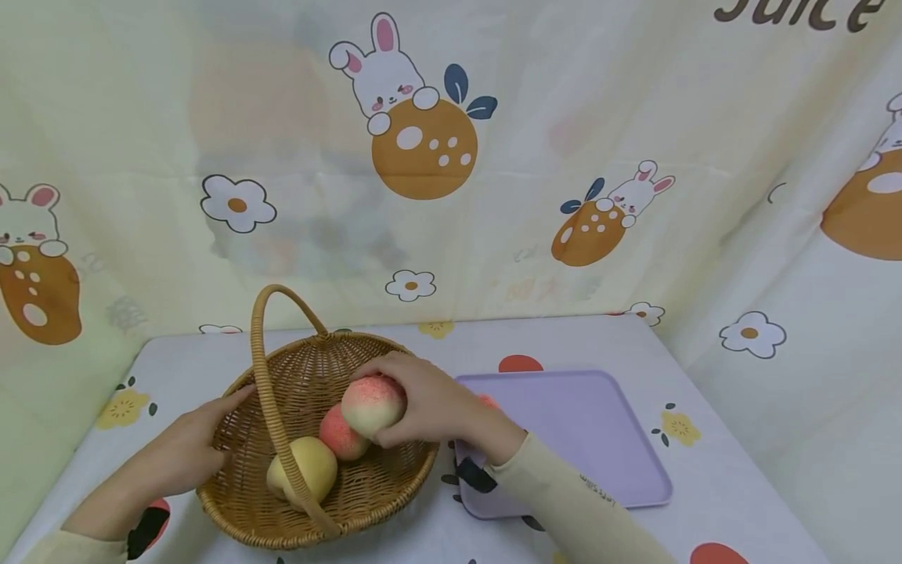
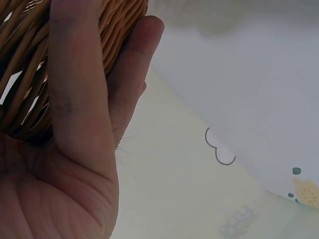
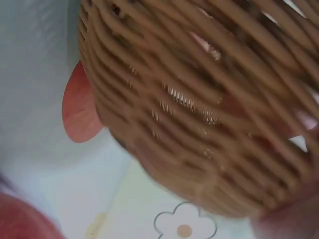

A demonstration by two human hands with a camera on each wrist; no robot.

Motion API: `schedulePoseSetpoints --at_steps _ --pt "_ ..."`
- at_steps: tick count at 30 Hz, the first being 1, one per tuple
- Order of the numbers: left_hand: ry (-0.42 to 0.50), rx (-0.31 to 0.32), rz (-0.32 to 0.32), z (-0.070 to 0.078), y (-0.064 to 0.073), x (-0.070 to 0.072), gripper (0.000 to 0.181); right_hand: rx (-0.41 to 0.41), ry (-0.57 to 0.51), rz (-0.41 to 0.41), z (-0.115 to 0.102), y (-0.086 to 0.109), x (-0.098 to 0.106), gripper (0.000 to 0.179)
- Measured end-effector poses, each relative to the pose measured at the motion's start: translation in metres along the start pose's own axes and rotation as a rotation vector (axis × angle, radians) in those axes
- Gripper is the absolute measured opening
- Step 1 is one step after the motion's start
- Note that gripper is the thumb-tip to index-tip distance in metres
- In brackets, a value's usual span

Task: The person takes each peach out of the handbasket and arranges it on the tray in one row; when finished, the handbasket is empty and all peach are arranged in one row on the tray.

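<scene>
Basket handle point(image 1: 268, 403) + yel. fruit point(image 1: 317, 464): head cam only

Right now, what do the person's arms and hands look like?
Both the left hand and right hand are bare, without gloves. The left sleeve and right sleeve are pale beige; the right carries small dark lettering. Something black shows by the right wrist.
</scene>
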State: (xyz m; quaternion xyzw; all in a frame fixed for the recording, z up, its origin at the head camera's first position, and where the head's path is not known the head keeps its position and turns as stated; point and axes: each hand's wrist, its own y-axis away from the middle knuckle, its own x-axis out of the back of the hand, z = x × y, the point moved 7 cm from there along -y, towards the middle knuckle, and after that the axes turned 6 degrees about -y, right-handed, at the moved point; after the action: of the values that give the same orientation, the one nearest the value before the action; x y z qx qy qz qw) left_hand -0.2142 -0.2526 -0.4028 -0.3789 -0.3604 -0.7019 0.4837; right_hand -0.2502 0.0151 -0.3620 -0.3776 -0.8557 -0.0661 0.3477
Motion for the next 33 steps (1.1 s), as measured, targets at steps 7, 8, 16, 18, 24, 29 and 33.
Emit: schedulePoseSetpoints --at_steps 7,8,16,18,24,29,33 --pt "0.002 -0.001 0.002 0.000 0.000 0.001 0.090 0.038 -0.364 0.060 0.006 0.016 0.025 0.069" --pt "0.004 0.001 0.000 0.000 0.000 0.001 0.090 0.039 -0.401 0.071 0.007 0.019 0.028 0.069" --pt "0.009 -0.006 0.000 0.001 0.000 0.000 0.088 0.100 -0.557 0.185 0.022 0.042 0.063 0.070" --pt "0.008 -0.009 0.001 0.001 0.000 0.000 0.088 0.109 -0.563 0.209 0.027 0.049 0.071 0.070" --pt "0.013 -0.011 -0.003 0.002 0.000 0.000 0.089 0.076 -0.532 0.269 0.048 0.071 0.092 0.071" --pt "0.008 -0.001 -0.007 0.002 0.000 0.000 0.090 0.030 -0.437 0.289 0.065 0.091 0.104 0.070" --pt "0.006 0.000 -0.004 0.002 0.000 0.000 0.090 -0.002 -0.379 0.296 0.078 0.104 0.109 0.067"
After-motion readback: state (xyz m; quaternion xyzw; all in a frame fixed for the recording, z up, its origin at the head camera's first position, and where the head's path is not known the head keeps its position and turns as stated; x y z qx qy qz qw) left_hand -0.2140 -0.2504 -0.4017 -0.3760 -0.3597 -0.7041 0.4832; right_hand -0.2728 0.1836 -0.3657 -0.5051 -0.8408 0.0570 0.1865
